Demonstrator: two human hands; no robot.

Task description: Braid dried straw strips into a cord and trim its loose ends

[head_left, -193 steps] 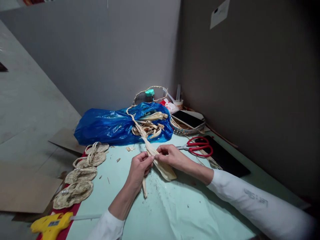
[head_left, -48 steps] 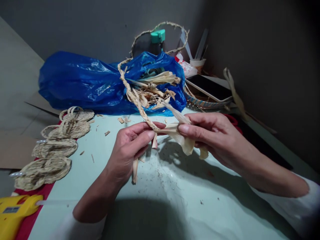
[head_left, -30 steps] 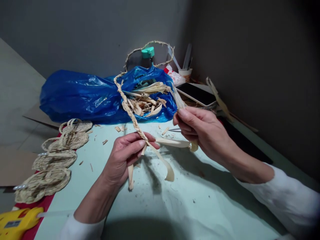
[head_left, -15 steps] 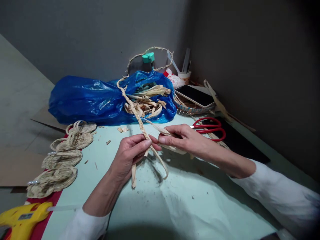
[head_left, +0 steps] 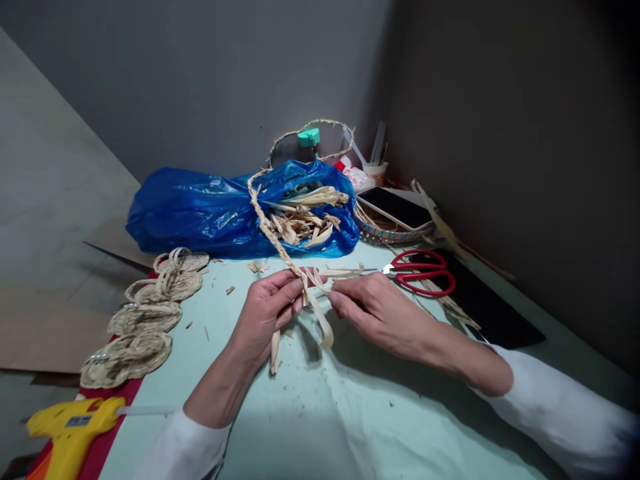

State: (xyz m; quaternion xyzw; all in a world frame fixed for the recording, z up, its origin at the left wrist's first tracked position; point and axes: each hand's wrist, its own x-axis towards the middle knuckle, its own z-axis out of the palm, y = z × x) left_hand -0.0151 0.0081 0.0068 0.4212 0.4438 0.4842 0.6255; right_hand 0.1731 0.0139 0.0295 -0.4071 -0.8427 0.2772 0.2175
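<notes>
A pale braided cord [head_left: 273, 237] of dried husk runs from the back of the table down to my hands. My left hand [head_left: 270, 303] is closed on its near end, thumb on top at the place where the loose strips part. One husk strip [head_left: 320, 319] hangs in a curl below, and another end [head_left: 275, 353] sticks out under the left palm. My right hand [head_left: 373, 307] pinches a thin pale strip [head_left: 319, 283] close to the braid. Just beyond it lie red-handled scissors [head_left: 425, 273], which the hand does not grip.
Behind the hands lies a blue plastic bag [head_left: 190, 210] with dried husks [head_left: 300, 223]. On the left are several coiled woven pieces [head_left: 145, 317] and a yellow glue gun [head_left: 75, 423]. A phone [head_left: 397, 207] rests on a basket [head_left: 380, 233] at the right, near a dark flat panel [head_left: 493, 310].
My right hand has gone from a wide bundle of husk strips to pinching a thin strip at the braid's end. The left hand keeps its hold. The view has shifted slightly.
</notes>
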